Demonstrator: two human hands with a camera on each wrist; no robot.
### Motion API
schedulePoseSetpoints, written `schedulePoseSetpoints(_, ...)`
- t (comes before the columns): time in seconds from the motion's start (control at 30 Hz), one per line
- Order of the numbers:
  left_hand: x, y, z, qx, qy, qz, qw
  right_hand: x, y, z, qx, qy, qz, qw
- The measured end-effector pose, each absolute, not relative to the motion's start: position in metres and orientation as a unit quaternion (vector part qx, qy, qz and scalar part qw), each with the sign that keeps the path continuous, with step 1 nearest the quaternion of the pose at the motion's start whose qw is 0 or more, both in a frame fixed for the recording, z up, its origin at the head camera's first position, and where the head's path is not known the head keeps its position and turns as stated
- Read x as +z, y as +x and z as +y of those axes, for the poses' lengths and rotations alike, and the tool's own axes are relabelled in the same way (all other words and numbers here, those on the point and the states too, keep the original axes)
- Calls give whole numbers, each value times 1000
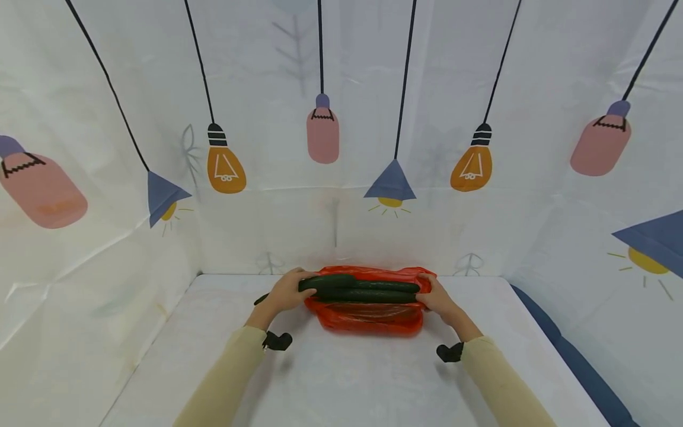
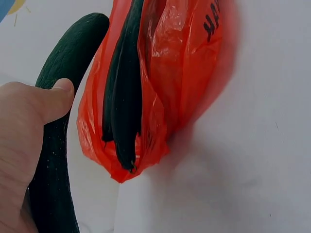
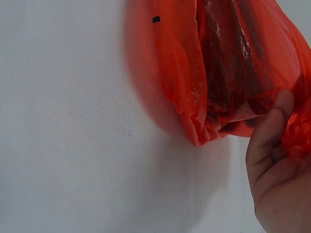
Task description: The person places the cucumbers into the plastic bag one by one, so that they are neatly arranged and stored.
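Observation:
A red plastic bag (image 1: 368,317) lies on the white table (image 1: 341,379), far centre. Dark green cucumbers (image 1: 363,287) lie lengthwise on and in it. My left hand (image 1: 290,289) grips the left end of one cucumber (image 2: 58,145), thumb (image 2: 60,94) pressed on its skin; this cucumber sits outside the bag's left edge. A second cucumber (image 2: 124,97) lies inside the bag (image 2: 180,73). My right hand (image 1: 433,295) holds the bag's right end. In the right wrist view its thumb (image 3: 269,131) pinches the crumpled red plastic (image 3: 233,63); the fingers behind are hidden.
White cloth printed with hanging lamps (image 1: 322,130) walls the table on the left, back and right. A blue strip (image 1: 565,350) runs along the right edge. Black wrist mounts (image 1: 277,341) sit under both sleeves. Bare cloth lies between me and the bag.

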State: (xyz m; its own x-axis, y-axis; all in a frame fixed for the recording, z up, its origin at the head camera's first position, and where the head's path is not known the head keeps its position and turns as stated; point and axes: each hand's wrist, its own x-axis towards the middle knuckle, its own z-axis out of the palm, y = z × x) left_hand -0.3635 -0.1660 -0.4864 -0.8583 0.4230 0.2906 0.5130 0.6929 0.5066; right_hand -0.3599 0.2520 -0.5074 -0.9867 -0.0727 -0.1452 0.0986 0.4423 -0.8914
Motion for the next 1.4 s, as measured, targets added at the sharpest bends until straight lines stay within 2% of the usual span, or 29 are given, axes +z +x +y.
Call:
schedulePoseSetpoints(0.4,-474,-373,-141,-288,-273,-916,65,-508,-362,251,-530,3,845,73)
schedulePoseSetpoints(0.73,-484,-383,-121,-266,-317,-908,62,-509,-359,248,-525,9,848,77)
schedulePoseSetpoints(1.0,-477,-383,-104,-268,-333,-902,52,-514,-361,248,-518,12,852,74)
schedulePoseSetpoints(1.4,-474,-390,-76,-248,-369,-895,39,-507,-347,246,-523,26,850,63)
